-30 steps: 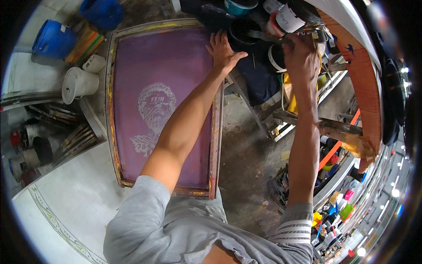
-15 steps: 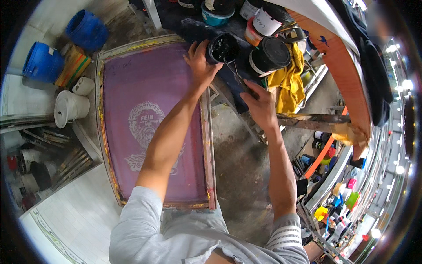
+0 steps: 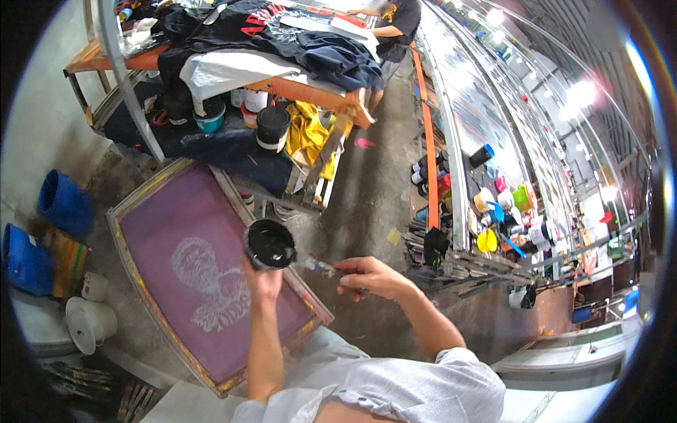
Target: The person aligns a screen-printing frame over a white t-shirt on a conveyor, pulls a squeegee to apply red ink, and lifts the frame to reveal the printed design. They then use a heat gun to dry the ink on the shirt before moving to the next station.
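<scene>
My left hand [image 3: 264, 283] is wrapped round a black tub [image 3: 270, 245] of dark, glossy ink, holding it up over the right part of a screen-printing frame [image 3: 151, 211]. To the right of the tub, my right hand [image 3: 375, 279] grips an ink-smeared spatula [image 3: 315, 265] by its handle. The blade points left toward the tub's rim; I cannot tell if its tip touches the tub. Inside its yellow-stained wooden border the frame has purple mesh with a pale portrait and lettering. It leans by my legs, and my left forearm hides part of it.
A table [image 3: 310, 92] piled with dark shirts stands ahead, with a lidded black tub [image 3: 273, 128] and yellow cloth [image 3: 307, 134] on its lower shelf. Another person [image 3: 400, 32] is behind it. Blue barrels [image 3: 65, 203] and a white bucket [image 3: 90, 324] stand left. Coloured containers fill a rack [image 3: 493, 204] at right.
My view has swung right, toward the long racks. The tub and spatula have come away from the lower shelf, nearer to my body, and both hands still hold them.
</scene>
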Demonstrator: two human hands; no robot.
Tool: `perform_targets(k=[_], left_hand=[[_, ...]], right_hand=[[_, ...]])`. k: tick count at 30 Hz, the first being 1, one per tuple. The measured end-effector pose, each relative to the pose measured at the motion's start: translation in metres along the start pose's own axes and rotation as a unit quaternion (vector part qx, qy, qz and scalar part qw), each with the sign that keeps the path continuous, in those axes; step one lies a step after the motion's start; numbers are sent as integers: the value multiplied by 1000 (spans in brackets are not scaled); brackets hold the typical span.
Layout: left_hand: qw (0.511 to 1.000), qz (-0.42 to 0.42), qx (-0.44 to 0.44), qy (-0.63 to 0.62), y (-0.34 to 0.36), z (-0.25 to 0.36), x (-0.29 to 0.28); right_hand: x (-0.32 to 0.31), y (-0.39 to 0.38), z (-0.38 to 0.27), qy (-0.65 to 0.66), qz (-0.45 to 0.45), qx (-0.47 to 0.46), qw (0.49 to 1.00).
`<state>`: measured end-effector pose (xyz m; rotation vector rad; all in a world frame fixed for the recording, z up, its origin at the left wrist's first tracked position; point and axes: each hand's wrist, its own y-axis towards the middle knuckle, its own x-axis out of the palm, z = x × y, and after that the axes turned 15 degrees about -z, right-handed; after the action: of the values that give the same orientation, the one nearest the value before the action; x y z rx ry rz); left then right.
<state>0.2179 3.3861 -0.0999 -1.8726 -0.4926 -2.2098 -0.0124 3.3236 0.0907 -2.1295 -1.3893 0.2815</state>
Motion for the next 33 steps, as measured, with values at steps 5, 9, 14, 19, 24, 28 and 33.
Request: perform_targets(k=[5,9,14,19,24,28,33], left_hand=[[988,-14,-147,-36,-34,-57,48],[975,-48,-217,-15,-67,-80,78],[963,-70,-261,-15,-100,-89,91],[952,-112,-283,-18,-112,-103,108],[936,-102,-338,16,-123,-112,112],[929,-70,-363,35,-134,-116,109],[927,-60,-368,52,-140,-118,103]], right_hand=[[42,-82,21,-260,136,56,955],[71,-136,49,-256,214,82,939],[96,-172,79,-231,239,68,941],[114,-200,78,-234,246,66,938],[122,-219,80,-245,241,75,936],[119,-223,90,-249,240,85,934],[114,-223,100,-227,231,90,942]])
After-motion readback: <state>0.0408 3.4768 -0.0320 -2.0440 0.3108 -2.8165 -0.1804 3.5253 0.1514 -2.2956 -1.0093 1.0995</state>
